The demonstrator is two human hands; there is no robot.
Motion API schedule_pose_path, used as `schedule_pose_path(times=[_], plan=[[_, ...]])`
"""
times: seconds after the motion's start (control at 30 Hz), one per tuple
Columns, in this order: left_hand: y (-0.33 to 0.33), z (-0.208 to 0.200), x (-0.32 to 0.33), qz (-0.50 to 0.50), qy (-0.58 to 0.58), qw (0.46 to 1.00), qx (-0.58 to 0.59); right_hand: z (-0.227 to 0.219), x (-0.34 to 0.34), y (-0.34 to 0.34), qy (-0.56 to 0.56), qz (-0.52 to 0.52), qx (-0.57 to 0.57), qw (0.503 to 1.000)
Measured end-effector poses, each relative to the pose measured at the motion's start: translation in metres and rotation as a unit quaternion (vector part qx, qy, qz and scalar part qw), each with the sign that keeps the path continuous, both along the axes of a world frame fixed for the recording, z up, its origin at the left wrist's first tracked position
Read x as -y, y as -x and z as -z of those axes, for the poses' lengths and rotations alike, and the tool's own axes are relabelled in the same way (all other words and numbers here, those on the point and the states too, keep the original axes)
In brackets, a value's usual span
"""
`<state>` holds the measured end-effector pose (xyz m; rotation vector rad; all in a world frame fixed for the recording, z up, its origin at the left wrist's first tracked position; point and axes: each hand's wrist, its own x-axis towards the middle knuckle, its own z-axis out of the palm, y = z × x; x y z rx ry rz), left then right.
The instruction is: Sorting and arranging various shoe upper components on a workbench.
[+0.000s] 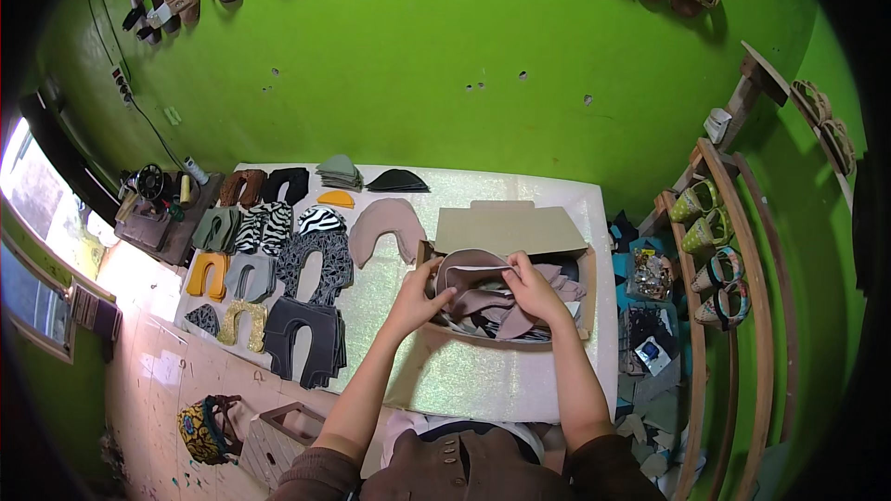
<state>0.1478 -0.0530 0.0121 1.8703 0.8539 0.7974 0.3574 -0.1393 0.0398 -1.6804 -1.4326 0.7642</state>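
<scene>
Head view. A person seated at a white table (520, 380) works over an open cardboard box (506, 227) that stands right of the table's middle, its flap folded back toward the green wall (445, 65). The left hand (418, 295) is at the box's left rim, fingers curled narrow on a mauve U-shaped piece (469, 264) at the top of the pile. The right hand (534, 289) lies inside the box, thumb and fingers pinched on the same piece's upper edge. Looser mauve and grey cut pieces (557, 283) fill the box beneath and to the right.

Left of the box, sorted stacks (297, 264) of shoe-upper cutouts cover the table in rows: patterned, grey, yellow, brown. One large pink piece (385, 227) lies just beside the box.

Handling, as a judgement: the piece looks thin and floppy, so lifting it flat with both hands should keep it from creasing or dragging others out.

Room: bare tabletop lies between the box and the person. The box's right side is close to the table edge, with a rack (719, 250) of finished shoes beyond; the left is crowded with stacks. A sewing machine (153, 199) sits at the far left end.
</scene>
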Motion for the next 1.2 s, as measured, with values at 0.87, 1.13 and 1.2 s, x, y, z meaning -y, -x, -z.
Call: schedule_pose_path(times=[0.87, 1.13, 1.2], plan=[[-0.011, 0.002, 0.006, -0.134, -0.038, 0.985, -0.099, -0.003, -0.007, -0.011, -0.053, 0.016, -0.320, 0.946], [-0.009, -0.005, -0.004, -0.033, 0.165, 0.985, 0.047, -0.012, -0.009, -0.008, -0.065, 0.003, -0.265, 0.962], [-0.009, -0.021, -0.004, -0.005, 0.220, 0.975, 0.038, -0.007, -0.009, -0.014, -0.079, -0.004, -0.283, 0.956]])
